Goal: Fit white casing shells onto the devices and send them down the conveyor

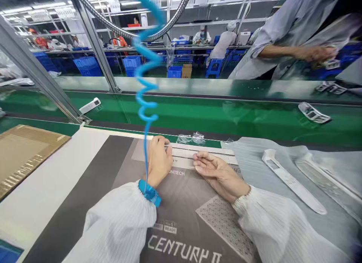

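A dark printed board or box (181, 202) lettered "CENTURY II" lies flat before me. Across its far end runs a pale sheet with thin dark lines (183, 153). My left hand (160, 159) rests at the left part of this sheet, fingers curled and thumb close to them; what they grip, if anything, is hidden. A blue wrist strap (149, 193) with a coiled blue cord (148, 85) circles that wrist. To the right, my right hand (216, 172) is over the sheet, thumb and fingertips pinched together. Anything between them is too small to name.
Right of the board, a long white plastic shell (294, 182) lies on foam wrap (254, 153) beside a wrapped part (328, 180). Cardboard (28, 153) lies left. Beyond runs a green conveyor (183, 114) carrying white parts. A metal post (96, 40) stands left; a co-worker's arm (296, 51) shows across.
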Action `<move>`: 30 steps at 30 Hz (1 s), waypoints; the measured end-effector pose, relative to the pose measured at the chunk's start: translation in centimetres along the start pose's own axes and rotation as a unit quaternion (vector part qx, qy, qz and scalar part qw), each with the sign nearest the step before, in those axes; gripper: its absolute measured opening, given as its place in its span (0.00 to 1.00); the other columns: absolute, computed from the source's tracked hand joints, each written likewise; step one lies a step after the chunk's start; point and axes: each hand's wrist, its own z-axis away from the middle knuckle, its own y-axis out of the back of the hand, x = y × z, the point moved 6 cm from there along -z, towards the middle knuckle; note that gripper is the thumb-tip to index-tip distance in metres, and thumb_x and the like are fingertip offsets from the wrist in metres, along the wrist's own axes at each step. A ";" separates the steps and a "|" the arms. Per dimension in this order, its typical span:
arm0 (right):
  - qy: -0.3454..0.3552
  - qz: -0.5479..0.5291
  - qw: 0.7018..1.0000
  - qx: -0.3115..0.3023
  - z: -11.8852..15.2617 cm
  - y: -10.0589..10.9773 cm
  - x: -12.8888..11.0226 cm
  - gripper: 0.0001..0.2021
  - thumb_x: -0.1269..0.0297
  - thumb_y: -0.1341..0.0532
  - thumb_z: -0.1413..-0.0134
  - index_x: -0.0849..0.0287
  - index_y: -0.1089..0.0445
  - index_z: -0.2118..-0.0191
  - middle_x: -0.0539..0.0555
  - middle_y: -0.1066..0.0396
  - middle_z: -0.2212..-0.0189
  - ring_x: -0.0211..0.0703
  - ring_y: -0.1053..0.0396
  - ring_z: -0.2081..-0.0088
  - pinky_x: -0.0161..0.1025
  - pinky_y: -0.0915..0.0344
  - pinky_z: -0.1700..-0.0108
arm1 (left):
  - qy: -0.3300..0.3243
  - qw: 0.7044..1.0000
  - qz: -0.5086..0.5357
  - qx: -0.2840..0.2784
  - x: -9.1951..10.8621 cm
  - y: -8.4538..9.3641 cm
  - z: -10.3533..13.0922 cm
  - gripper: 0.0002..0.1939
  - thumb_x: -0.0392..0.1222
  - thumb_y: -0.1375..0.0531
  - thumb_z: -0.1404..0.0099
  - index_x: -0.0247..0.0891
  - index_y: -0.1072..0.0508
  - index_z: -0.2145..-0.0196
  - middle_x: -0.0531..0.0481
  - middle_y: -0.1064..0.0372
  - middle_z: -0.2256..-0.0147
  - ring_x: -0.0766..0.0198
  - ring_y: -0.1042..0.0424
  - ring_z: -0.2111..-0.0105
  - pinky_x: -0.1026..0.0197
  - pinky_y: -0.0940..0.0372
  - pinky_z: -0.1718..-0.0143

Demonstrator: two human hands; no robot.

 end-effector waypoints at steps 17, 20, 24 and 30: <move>0.009 0.035 0.999 0.017 -0.4 0.4 0.1 0.15 0.68 0.24 0.61 0.54 0.24 0.64 0.50 0.31 0.60 0.34 0.35 0.60 0.28 0.35 0.60 | -0.006 1.000 0.012 0.006 -0.2 -0.2 0.1 0.05 0.30 0.43 0.38 0.36 0.32 0.63 0.43 0.35 0.59 0.55 0.34 0.54 0.51 0.37 0.51; 0.010 0.032 0.999 -0.004 -0.3 0.2 0.2 0.11 0.63 0.26 0.55 0.55 0.24 0.64 0.49 0.32 0.63 0.30 0.40 0.69 0.26 0.38 0.68 | -0.005 1.000 0.014 0.009 -0.2 -0.1 0.1 0.06 0.30 0.43 0.38 0.37 0.33 0.63 0.44 0.35 0.59 0.56 0.34 0.54 0.51 0.37 0.51; 0.016 0.022 1.000 -0.010 -0.2 0.1 0.1 0.13 0.65 0.25 0.57 0.55 0.24 0.63 0.49 0.32 0.62 0.31 0.36 0.64 0.29 0.34 0.58 | -0.015 1.000 0.011 0.014 -0.2 -0.1 0.1 0.06 0.30 0.43 0.38 0.37 0.33 0.63 0.44 0.35 0.59 0.55 0.34 0.54 0.50 0.37 0.51; 0.004 0.034 0.999 -0.001 -0.2 0.2 0.1 0.14 0.66 0.25 0.59 0.54 0.24 0.63 0.48 0.32 0.61 0.31 0.36 0.63 0.28 0.35 0.61 | -0.016 1.000 0.013 0.010 -0.3 -0.2 0.2 0.06 0.30 0.43 0.38 0.37 0.33 0.64 0.44 0.35 0.59 0.56 0.34 0.55 0.50 0.37 0.51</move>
